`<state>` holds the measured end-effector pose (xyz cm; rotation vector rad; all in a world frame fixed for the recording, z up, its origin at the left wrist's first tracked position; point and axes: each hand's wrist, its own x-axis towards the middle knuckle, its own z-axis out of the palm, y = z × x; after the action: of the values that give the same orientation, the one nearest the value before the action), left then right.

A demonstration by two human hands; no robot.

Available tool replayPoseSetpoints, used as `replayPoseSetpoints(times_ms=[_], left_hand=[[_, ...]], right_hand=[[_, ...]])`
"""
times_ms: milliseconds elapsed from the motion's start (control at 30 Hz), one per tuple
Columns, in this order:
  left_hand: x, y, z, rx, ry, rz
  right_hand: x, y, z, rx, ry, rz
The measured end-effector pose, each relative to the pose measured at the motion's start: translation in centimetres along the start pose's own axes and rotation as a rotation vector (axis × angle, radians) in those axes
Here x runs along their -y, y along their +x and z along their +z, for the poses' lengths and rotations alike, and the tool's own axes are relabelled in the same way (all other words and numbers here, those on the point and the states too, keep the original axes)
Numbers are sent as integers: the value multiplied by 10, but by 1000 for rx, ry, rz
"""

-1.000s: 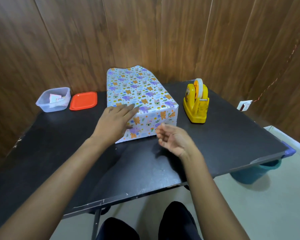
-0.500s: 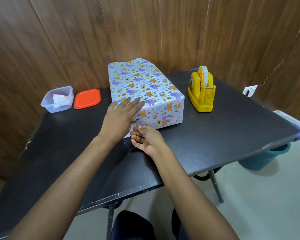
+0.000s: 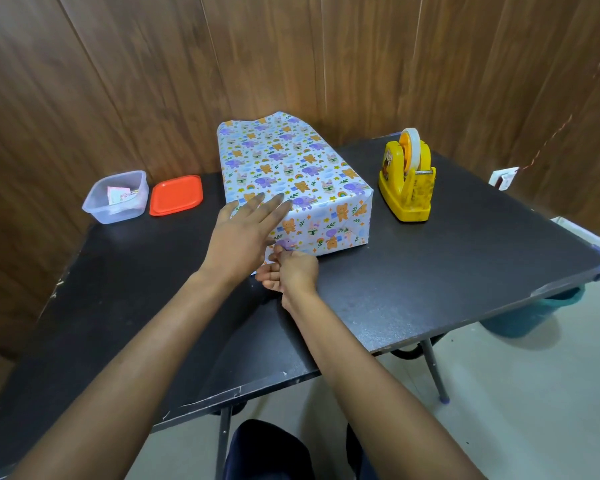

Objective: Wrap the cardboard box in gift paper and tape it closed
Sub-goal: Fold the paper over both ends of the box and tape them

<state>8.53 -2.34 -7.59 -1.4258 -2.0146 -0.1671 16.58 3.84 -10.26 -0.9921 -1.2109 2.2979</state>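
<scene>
Head view: the box point(image 3: 284, 168) is shown at the table point(image 3: 430, 271) centre, fully covered in paper point(image 3: 326, 223). The near end is folded up; its last flap is pinched at the lower edge by the curled fingers of the right hand point(image 3: 291, 275), while the left hand point(image 3: 243, 237) is pressed flat, fingers straight, on the near-left corner. The far end is judged unfolded and untaped. Counted: one box, one dispenser point(image 3: 407, 181) just right of it, one tub point(image 3: 115, 199), one lid point(image 3: 175, 195), two hands.
</scene>
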Motion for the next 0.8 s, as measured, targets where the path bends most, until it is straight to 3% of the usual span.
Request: replayPoseSetpoints(times_ms=[167, 367, 433, 567, 800], left_hand=[[-1, 0, 0, -16, 18, 14], [-1, 0, -1, 13, 5, 0], [0, 0, -1, 15, -1, -2], [0, 0, -1, 8, 2, -1], [1, 0, 2, 19, 0, -16]], right_hand=[[2, 4, -5, 0, -320, -90], [9, 9, -14, 50, -380, 27], [15, 12, -19, 50, -500, 37], [22, 26, -26, -72, -919, -246], [18, 30, -36, -107, -1212, -442]])
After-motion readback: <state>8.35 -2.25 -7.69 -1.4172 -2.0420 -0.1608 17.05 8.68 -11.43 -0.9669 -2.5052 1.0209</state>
